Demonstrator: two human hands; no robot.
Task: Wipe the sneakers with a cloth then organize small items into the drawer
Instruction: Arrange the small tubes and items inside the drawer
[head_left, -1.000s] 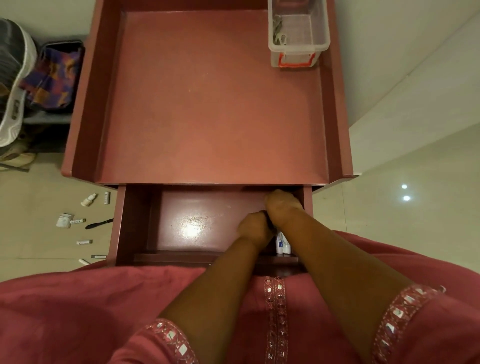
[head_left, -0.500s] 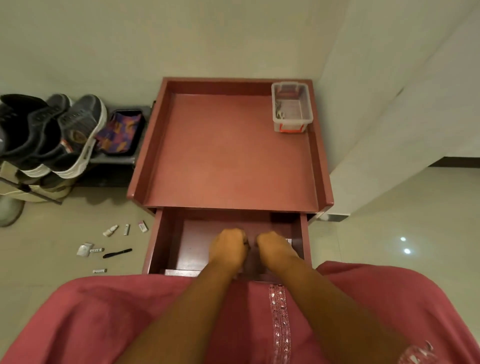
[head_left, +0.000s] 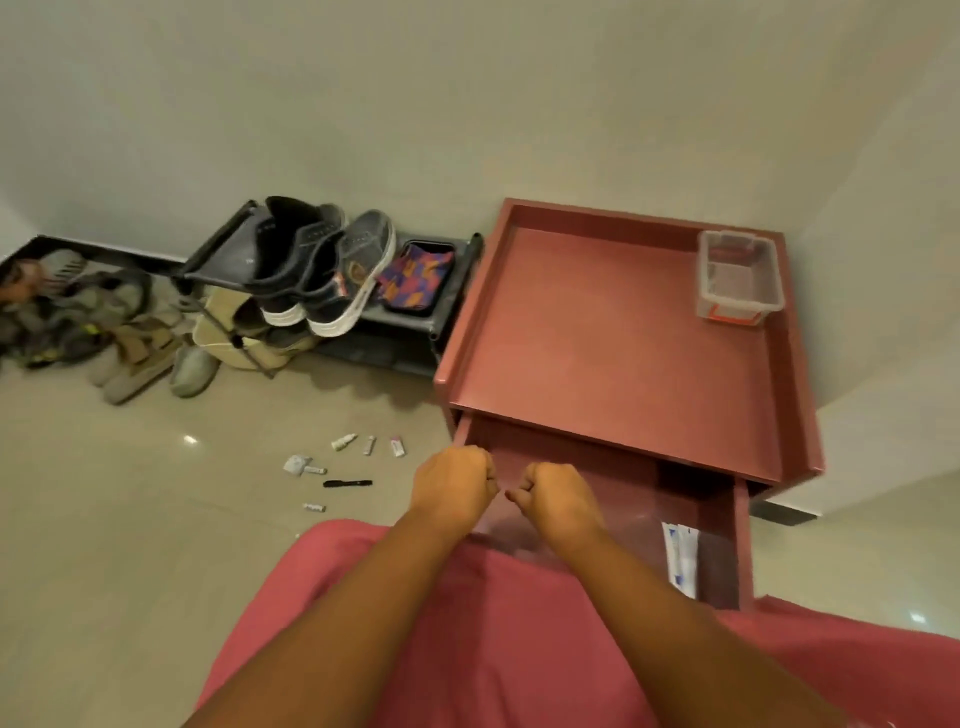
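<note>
The open dark-red wooden drawer (head_left: 613, 483) is pulled out under the rimmed red cabinet top (head_left: 613, 343), and two white tubes with blue print (head_left: 680, 561) are already laid against its right wall. Both hands are held over the drawer's left front, nearly knuckle to knuckle: the left hand (head_left: 454, 486) and right hand (head_left: 553, 499) are curled into loose fists, and whether anything tiny is pinched inside can't be told, tbh.

The rest of the small stuff is scattered on the beige floor tile: little white tubes and bottles (head_left: 363, 447), a crumpled packet (head_left: 296, 464) and a black pen (head_left: 347, 484). Some could easily be missed or kicked, since they're pale on pale tile and well apart from the drawer. The pen could be sent rolling too.

The dark grey sneakers with white soles (head_left: 332, 270) are parked on the black rack (head_left: 405, 332), beside a multicoloured patterned cloth (head_left: 415, 275). How clean they are can't be judged from here. The drawer's front edge is hidden behind the pink garment (head_left: 519, 649), and the clear plastic box (head_left: 737, 280) has contents too blurred to name.
</note>
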